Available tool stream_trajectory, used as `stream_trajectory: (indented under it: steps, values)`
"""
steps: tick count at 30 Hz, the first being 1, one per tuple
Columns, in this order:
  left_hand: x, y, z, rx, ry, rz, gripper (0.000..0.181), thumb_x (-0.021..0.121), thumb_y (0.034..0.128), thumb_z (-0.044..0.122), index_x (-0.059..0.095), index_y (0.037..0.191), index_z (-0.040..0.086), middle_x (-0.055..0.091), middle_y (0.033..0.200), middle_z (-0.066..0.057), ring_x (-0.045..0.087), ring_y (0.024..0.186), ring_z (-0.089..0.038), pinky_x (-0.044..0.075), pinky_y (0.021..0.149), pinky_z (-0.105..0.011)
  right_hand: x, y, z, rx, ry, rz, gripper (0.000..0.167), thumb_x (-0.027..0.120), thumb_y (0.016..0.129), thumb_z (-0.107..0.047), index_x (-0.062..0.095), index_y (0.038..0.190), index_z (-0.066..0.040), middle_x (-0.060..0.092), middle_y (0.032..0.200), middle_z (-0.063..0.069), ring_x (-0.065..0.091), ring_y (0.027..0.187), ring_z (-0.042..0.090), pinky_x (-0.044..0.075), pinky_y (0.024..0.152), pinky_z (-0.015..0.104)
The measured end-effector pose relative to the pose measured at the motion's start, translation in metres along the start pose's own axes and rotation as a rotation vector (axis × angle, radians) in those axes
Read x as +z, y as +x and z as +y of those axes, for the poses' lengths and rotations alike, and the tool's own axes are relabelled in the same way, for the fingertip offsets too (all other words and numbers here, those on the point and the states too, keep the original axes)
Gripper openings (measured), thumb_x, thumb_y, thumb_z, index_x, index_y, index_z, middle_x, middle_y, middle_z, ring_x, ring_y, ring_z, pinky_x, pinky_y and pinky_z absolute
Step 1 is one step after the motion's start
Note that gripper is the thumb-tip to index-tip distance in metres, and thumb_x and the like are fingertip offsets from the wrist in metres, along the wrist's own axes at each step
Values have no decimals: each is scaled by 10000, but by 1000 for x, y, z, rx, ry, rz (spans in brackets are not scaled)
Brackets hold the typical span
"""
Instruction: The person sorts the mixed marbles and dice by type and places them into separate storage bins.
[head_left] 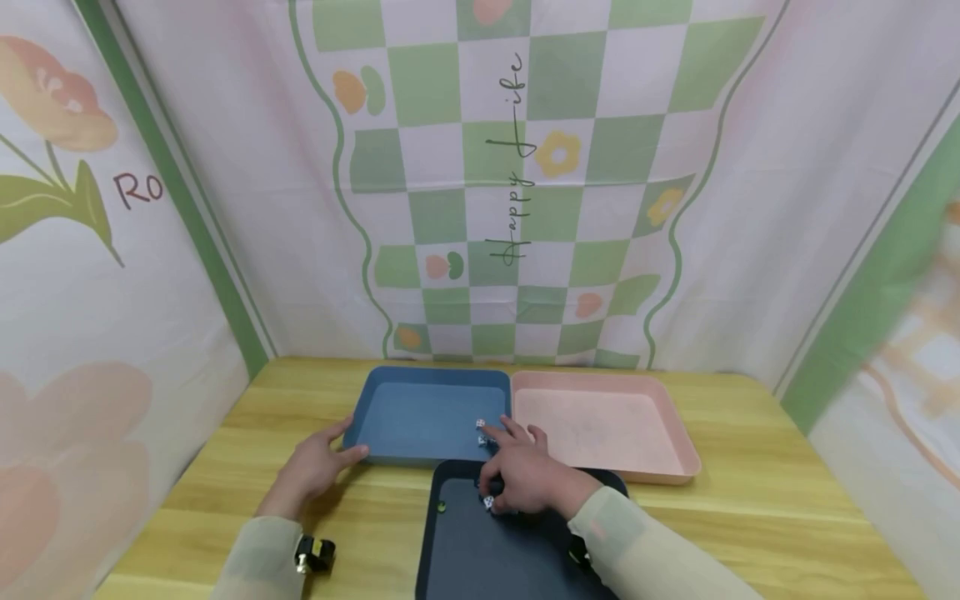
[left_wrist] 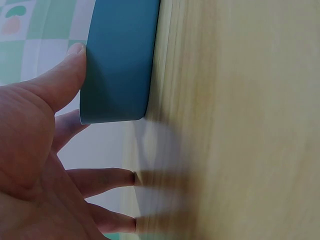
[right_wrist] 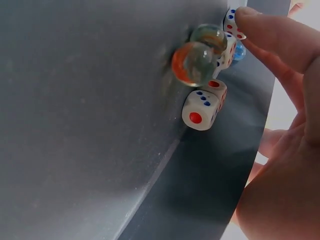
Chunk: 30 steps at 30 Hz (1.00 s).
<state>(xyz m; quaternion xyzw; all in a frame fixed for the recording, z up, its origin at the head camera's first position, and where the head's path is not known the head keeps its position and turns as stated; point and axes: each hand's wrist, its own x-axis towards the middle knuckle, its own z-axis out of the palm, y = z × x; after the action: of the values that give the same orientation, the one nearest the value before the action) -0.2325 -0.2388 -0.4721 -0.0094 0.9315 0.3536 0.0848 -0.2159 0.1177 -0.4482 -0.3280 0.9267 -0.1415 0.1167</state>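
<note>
The L hand point(head_left: 311, 471) grips the near left corner of the blue tray point(head_left: 420, 421), thumb on one side and a finger round the other, w/ the rest spread out. The R hand point(head_left: 525, 479) is over the far side of the black tray point(head_left: 480, 558); its thumb is on a white die point(right_wrist: 231, 26) and a finger comes in behind, so it looks like a pinch. Part of that is hidden.

Step in hand is prob. picking up that die. It sits by the wall, right next to more dice point(right_wrist: 199, 112), a blue marble point(right_wrist: 240, 52) and an orange-swirl marble point(right_wrist: 193, 65). Best to squeeze two flat sides, not the corners, b/c corners slip. Lift straight up till it's over the rim. Don't drag it, or the marbles may roll off. A green marble point(head_left: 441, 506) is near the left wall too, so go easy there.

Two small dice point(head_left: 480, 424) are in the blue tray, close to the long fingers of the R hand. Keep those fingers high so they don't bump them. L hand should hold the tray steady, w/o tipping it.
</note>
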Motion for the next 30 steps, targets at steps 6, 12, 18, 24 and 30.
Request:
stream_trajectory:
  steps: [6, 12, 18, 24, 30]
  values:
    - [-2, 0, 3, 0, 0, -2, 768, 641, 950, 502, 321, 1574, 189, 340, 1530, -268, 300, 1368, -526, 250, 1067, -691, 0, 1, 0, 9, 4, 6, 194, 860, 775, -335, 714, 835, -448, 289, 1606, 105, 82, 1469, 446, 115, 1053, 733]
    - [-3, -1, 6, -4, -5, -2, 766, 640, 949, 504, 323, 1574, 194, 340, 1528, -273, 296, 1369, -527, 248, 1066, -693, -1, 1, 0, 13, -3, 2, 182, 865, 762, -325, 727, 820, -428, 305, 1595, 120, 97, 1463, 455, 123, 1048, 736]
    - [-2, -1, 5, -2, 3, -3, 773, 636, 948, 514, 313, 1576, 201, 333, 1530, -274, 296, 1369, -527, 258, 1061, -696, -1, 1, -1, 29, -10, -16, 174, 862, 762, -339, 737, 840, -431, 312, 1591, 121, 103, 1463, 447, 118, 1053, 730]
    - [-2, -1, 3, 7, 6, 3, 779, 634, 945, 525, 311, 1577, 205, 345, 1521, -282, 311, 1361, -529, 265, 1055, -700, -1, 1, -2, 39, -20, -11, 163, 861, 763, -342, 747, 848, -422, 325, 1583, 129, 109, 1463, 442, 118, 1055, 727]
    - [-1, 0, 3, -11, 6, 0, 779, 643, 940, 523, 316, 1575, 213, 335, 1527, -277, 302, 1364, -531, 256, 1056, -703, 0, 2, -1, 37, -18, -22, 206, 855, 766, -382, 749, 932, -442, 324, 1585, 119, 113, 1460, 444, 123, 1054, 727]
